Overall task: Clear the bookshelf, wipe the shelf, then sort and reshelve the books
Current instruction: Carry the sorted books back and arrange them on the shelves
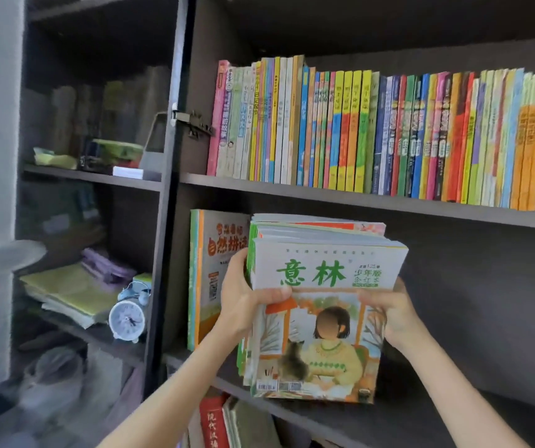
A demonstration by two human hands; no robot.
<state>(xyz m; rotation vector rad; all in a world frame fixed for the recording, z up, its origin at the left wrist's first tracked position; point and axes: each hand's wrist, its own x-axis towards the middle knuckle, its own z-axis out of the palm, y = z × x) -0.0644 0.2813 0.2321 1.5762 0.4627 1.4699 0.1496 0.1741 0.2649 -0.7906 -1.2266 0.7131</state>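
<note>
A thick stack of magazines [321, 344] stands upright on the middle shelf [427, 415] of the dark bookshelf, its front cover green-lettered with a drawing of a child and a cat. My left hand [243, 302] grips the stack's left edge, thumb across the cover. My right hand [392, 308] grips its right edge, thumb on the cover too. Left of the stack, a few tall thin books [208, 279] lean against the shelf's side wall. The shelf to the right of the stack is bare.
The upper shelf [356, 197] holds a full row of colourful upright books [389, 134]. The left bay has loose papers [66, 295], a white alarm clock [127, 318] and small clutter. Below, a red book [213, 425] shows on the lower shelf.
</note>
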